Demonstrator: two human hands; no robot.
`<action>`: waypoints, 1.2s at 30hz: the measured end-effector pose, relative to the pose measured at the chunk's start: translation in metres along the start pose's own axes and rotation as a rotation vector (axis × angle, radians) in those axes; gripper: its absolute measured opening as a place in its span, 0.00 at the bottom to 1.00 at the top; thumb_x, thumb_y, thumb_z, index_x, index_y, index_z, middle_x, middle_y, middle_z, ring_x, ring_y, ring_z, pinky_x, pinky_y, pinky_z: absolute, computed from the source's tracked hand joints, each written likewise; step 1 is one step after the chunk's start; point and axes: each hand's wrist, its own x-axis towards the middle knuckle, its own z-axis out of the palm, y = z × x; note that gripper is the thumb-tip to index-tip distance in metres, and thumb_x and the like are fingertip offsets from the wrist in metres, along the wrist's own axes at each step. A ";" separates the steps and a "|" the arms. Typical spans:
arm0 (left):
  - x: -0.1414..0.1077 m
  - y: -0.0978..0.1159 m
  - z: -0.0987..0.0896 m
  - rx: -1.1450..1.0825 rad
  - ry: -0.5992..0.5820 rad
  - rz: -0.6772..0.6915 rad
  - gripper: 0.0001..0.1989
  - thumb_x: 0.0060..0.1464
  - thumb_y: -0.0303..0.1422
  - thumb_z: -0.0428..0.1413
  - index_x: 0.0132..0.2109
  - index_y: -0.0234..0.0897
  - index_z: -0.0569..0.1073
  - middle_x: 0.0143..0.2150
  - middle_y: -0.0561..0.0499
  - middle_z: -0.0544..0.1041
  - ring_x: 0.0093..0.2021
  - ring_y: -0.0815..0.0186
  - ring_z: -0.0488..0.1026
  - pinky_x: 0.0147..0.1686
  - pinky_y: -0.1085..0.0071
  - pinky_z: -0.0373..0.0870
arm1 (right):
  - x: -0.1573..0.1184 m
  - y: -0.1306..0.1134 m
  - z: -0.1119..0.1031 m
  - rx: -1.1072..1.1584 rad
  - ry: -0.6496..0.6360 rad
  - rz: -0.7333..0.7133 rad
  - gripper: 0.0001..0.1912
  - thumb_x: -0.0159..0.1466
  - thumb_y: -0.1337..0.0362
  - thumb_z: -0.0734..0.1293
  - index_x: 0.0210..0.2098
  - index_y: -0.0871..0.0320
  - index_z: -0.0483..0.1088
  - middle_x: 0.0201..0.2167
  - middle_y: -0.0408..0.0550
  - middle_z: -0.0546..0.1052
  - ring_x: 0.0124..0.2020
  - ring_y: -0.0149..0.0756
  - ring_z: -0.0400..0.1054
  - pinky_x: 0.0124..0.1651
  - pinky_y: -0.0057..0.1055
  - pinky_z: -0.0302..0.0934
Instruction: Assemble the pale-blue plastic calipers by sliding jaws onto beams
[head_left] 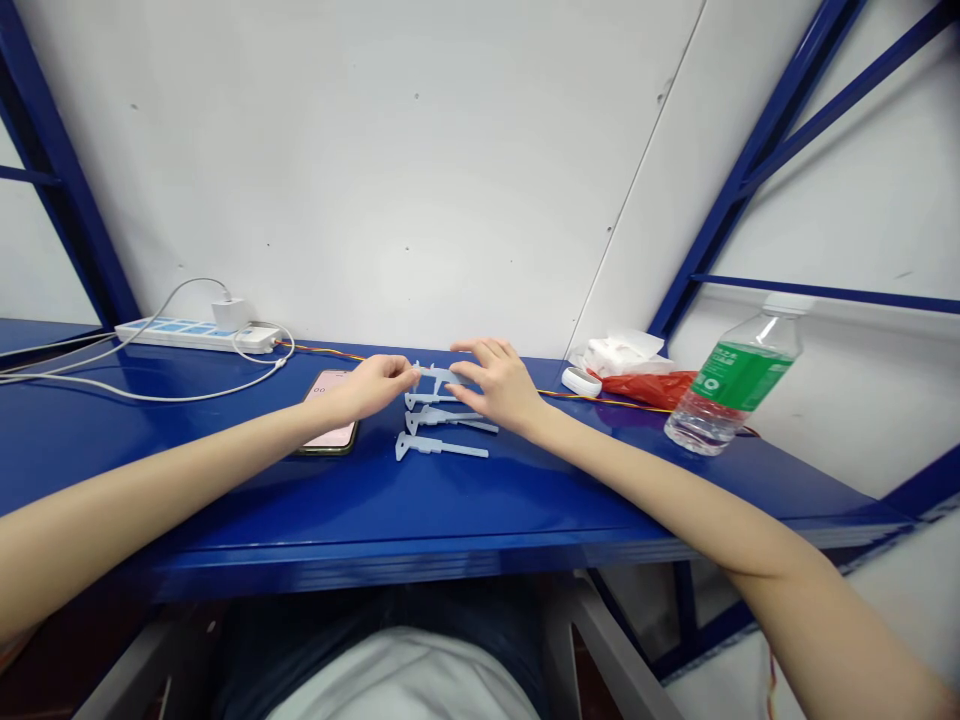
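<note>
Several pale plastic calipers lie in a column on the blue table [337, 515]. The nearest caliper [442, 447] lies flat with its jaws to the left. Just behind it are more calipers [442, 418], partly overlapping. My left hand [375, 386] pinches the left end of the farthest caliper [431, 377], thumb and forefinger together. At that caliper's right end is my right hand [499, 385], its fingers spread and touching or just over it; the fingertips partly hide the contact.
A lit phone [334, 438] lies beside my left wrist. Behind it is a power strip [195, 334] with white cables. To the right are a white oval device [581, 382], tissues [622, 354], a red bag [649, 387] and a water bottle [735, 380].
</note>
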 end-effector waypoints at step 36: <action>0.001 0.006 -0.012 0.202 -0.145 -0.232 0.20 0.50 0.50 0.48 0.26 0.38 0.67 0.24 0.54 0.69 0.26 0.68 0.63 0.27 0.72 0.56 | -0.001 0.010 0.000 0.247 -0.197 0.028 0.04 0.64 0.66 0.62 0.35 0.58 0.68 0.50 0.56 0.72 0.52 0.43 0.65 0.51 0.43 0.58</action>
